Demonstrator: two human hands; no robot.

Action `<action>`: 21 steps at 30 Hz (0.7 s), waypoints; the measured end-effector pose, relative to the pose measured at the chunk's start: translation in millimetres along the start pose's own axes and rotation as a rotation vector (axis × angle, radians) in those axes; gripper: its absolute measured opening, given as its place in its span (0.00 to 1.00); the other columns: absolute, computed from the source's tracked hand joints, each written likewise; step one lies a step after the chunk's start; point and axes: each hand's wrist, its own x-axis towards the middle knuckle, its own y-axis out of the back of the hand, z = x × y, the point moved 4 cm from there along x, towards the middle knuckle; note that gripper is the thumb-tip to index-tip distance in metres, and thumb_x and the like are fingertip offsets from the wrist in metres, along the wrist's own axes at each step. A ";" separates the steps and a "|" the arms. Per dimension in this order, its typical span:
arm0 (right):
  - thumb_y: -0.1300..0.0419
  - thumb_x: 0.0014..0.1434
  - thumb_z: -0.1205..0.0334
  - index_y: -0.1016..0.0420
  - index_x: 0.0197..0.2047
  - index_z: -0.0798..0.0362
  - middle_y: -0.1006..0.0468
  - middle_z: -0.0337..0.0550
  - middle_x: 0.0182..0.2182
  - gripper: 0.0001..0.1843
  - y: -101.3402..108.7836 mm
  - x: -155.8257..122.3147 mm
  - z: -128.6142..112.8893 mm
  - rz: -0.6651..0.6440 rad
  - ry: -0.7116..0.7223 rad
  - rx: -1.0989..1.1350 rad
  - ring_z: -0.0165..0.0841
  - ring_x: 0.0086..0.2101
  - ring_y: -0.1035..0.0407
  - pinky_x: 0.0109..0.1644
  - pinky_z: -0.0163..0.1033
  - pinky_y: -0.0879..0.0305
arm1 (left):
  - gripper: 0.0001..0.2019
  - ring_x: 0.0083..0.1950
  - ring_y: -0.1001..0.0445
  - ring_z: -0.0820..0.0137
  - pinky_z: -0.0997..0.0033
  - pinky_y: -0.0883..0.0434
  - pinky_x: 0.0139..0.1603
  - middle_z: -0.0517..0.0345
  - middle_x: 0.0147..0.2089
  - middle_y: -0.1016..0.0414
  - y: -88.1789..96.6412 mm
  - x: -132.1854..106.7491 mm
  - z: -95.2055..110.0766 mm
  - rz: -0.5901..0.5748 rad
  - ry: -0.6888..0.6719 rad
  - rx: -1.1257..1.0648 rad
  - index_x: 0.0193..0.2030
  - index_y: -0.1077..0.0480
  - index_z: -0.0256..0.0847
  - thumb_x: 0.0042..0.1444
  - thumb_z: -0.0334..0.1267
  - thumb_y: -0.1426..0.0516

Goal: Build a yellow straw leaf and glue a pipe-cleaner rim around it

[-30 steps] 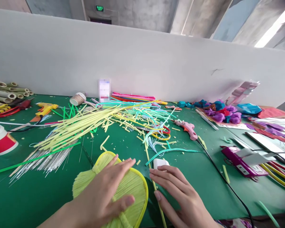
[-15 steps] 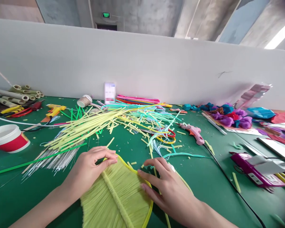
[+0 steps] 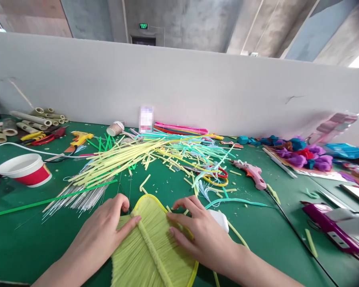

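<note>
Both hands flat on a yellow-green leaf piece, bottom centre of the frame.

Green counter [image 3: 32, 239] filling the lower half; heap of yellow straws [image 3: 122, 157] at centre; leaf piece [image 3: 152, 243] lying flat at bottom centre. Left hand [image 3: 103, 231] open, fingers spread, pressing its left half; right hand [image 3: 199, 231] open, fingertips on its right edge. Red-and-white tub [image 3: 25, 169] at left, pink glue gun [image 3: 253, 172] right of centre.

A green exit sign [image 3: 143, 26] glows above the dark doorway [image 3: 143, 40] behind the white partition wall [image 3: 179, 91]; its lettering is too small to read.
</note>
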 end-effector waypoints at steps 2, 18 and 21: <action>0.44 0.64 0.57 0.23 0.51 0.46 0.28 0.47 0.48 0.14 -2.1 1.0 1.4 -0.005 -0.033 0.041 0.40 0.49 0.36 0.54 0.50 0.33 | 0.16 0.38 0.26 0.62 0.65 0.32 0.37 0.57 0.37 0.29 -1.6 0.9 -0.4 -0.018 0.051 -0.076 0.41 0.42 0.46 0.60 0.56 0.48; 0.47 0.66 0.44 0.23 0.51 0.53 0.19 0.45 0.35 0.23 92.0 10.2 -4.7 0.171 -0.164 0.688 0.33 0.34 0.27 0.38 0.38 0.31 | 0.23 0.44 0.24 0.63 0.67 0.28 0.39 0.59 0.40 0.28 97.7 73.4 41.5 0.110 -0.102 -0.841 0.40 0.49 0.48 0.54 0.47 0.35; 0.41 0.62 0.45 0.21 0.45 0.53 0.20 0.42 0.32 0.21 116.5 24.8 -19.3 0.148 -0.069 0.825 0.29 0.32 0.28 0.34 0.34 0.33 | 0.20 0.43 0.26 0.68 0.72 0.29 0.39 0.60 0.40 0.32 134.4 106.7 73.6 0.086 -0.333 -0.951 0.40 0.47 0.46 0.55 0.42 0.36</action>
